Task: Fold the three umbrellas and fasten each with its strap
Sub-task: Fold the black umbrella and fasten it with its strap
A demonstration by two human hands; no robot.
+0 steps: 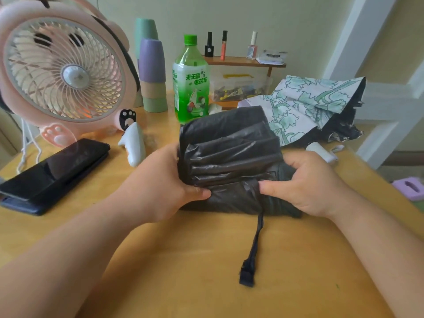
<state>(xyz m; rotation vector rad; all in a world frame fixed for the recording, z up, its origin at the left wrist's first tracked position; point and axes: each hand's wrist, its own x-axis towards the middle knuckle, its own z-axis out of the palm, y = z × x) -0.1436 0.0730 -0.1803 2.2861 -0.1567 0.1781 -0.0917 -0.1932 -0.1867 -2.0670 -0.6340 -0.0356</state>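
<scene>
Black umbrella lies bunched in pleats at the middle of the wooden table, just in front of you. Your left hand grips its left side, thumb pressed on the front fold. Your right hand curls round its right end, thumb pointing left onto the fabric. Its strap trails loose across the table toward you, unfastened. Behind it to the right, a flowered umbrella lies half collapsed. A green bottle stands just behind the black umbrella, with a pink fan and a phone to the left
</scene>
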